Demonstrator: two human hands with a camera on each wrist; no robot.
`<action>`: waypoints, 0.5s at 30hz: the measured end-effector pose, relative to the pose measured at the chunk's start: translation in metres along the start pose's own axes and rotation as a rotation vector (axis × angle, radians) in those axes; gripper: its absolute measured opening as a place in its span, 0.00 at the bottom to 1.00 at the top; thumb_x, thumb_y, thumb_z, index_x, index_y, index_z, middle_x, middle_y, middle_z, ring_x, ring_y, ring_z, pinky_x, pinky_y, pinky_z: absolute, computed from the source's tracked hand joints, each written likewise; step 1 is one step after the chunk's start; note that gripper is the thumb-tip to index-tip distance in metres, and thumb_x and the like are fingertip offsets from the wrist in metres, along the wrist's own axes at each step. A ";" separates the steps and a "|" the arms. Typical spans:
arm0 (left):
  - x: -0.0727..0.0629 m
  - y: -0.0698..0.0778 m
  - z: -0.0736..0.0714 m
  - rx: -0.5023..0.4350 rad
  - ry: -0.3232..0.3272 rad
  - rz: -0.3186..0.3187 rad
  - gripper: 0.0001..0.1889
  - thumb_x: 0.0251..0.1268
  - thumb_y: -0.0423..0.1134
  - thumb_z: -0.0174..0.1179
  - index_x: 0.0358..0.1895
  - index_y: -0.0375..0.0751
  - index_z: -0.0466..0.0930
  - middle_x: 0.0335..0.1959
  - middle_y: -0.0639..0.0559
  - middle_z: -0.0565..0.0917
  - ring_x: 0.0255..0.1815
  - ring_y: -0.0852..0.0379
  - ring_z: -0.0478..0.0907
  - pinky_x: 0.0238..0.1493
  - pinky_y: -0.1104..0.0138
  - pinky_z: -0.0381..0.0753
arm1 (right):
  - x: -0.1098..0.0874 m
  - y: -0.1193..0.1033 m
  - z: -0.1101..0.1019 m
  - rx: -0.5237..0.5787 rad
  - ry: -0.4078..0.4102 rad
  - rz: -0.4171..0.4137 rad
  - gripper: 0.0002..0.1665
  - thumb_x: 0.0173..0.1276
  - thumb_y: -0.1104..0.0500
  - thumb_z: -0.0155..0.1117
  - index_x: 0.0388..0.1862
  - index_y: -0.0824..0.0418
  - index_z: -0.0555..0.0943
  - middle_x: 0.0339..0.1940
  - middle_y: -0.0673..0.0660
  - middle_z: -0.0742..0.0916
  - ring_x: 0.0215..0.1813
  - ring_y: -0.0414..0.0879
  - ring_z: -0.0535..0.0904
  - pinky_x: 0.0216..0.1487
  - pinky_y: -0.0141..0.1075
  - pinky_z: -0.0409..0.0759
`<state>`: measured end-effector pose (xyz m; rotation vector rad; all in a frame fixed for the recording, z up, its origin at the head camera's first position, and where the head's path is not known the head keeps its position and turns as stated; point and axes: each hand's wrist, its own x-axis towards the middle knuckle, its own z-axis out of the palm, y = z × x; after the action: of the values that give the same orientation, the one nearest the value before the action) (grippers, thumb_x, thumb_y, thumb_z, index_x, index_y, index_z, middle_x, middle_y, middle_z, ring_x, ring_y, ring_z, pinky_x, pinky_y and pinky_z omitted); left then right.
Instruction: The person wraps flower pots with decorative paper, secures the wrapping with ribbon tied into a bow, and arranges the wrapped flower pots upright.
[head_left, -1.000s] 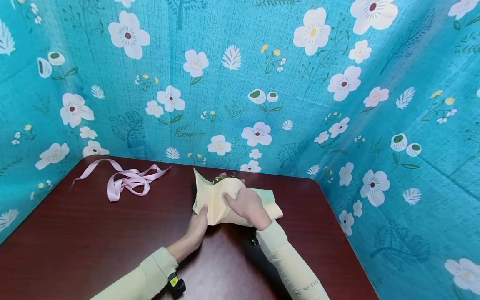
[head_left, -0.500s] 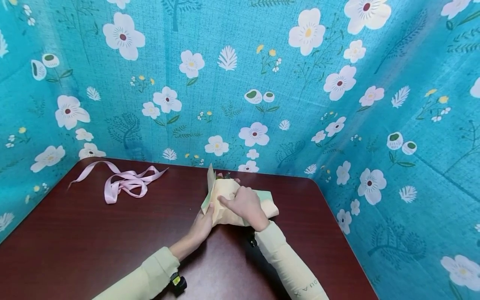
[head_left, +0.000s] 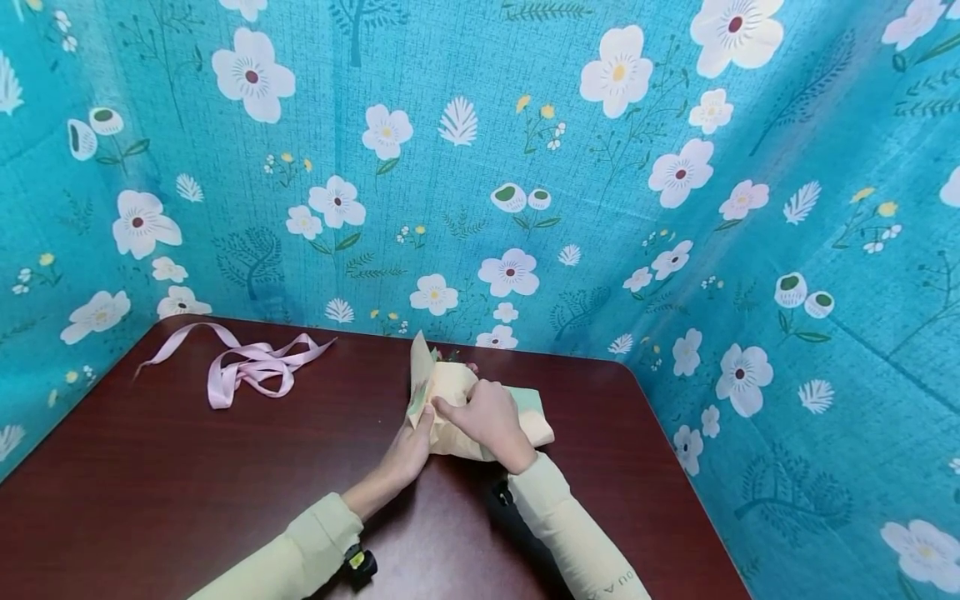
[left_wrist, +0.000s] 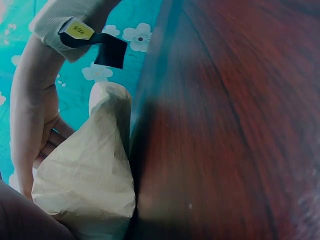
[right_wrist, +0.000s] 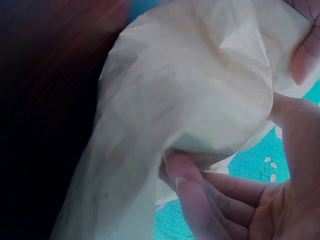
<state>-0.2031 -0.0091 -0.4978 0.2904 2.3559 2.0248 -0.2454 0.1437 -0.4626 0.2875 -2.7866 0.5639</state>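
Note:
Cream wrapping paper (head_left: pixel 452 382), pale green on its inner side, is folded around a small bunch of flowers (head_left: pixel 471 367) at the far middle of the table. Only a few pinkish-red blooms and some green peek out past the paper's top edge. My left hand (head_left: pixel 408 451) grips the paper's left side, thumb on the front. From the right, my right hand (head_left: pixel 495 423) holds the wrap, its thumb pointing towards the left thumb. In the right wrist view its curled fingers (right_wrist: pixel 192 200) press into a fold of the paper (right_wrist: pixel 185 85). The stems are hidden.
A loose, tangled pink ribbon (head_left: pixel 255 364) lies at the table's far left. The dark red-brown table (head_left: pixel 187 467) ends at a blue flowered cloth (head_left: pixel 465 167) hanging behind it and on both sides. A pale green paper flap (head_left: pixel 527 402) sticks out right of the right hand.
The paper's left flap, flat and wide a second ago, has been folded inward and now stands up narrowly. My left hand has moved right, closer to the right hand, which has barely shifted.

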 end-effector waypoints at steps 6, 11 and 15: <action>0.002 0.000 0.001 0.065 -0.054 0.079 0.30 0.86 0.43 0.34 0.83 0.40 0.42 0.84 0.41 0.42 0.84 0.40 0.38 0.79 0.41 0.43 | 0.000 0.005 0.000 0.024 -0.007 -0.027 0.38 0.60 0.33 0.69 0.06 0.52 0.62 0.07 0.43 0.60 0.12 0.38 0.57 0.14 0.33 0.56; 0.004 -0.001 0.000 0.156 -0.096 0.178 0.29 0.87 0.44 0.33 0.82 0.39 0.46 0.84 0.38 0.44 0.84 0.36 0.36 0.77 0.36 0.42 | 0.002 0.009 0.000 0.064 -0.051 -0.038 0.35 0.61 0.38 0.69 0.05 0.52 0.65 0.05 0.44 0.64 0.12 0.37 0.58 0.15 0.32 0.57; 0.005 -0.002 -0.003 0.147 -0.107 0.175 0.28 0.87 0.45 0.32 0.83 0.40 0.47 0.84 0.40 0.45 0.84 0.36 0.36 0.77 0.36 0.42 | 0.003 0.015 -0.001 0.141 -0.106 -0.086 0.35 0.64 0.40 0.68 0.06 0.53 0.65 0.06 0.44 0.63 0.12 0.36 0.57 0.16 0.31 0.57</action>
<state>-0.2082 -0.0111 -0.4986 0.6135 2.4954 1.8499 -0.2518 0.1570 -0.4653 0.4775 -2.8239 0.7453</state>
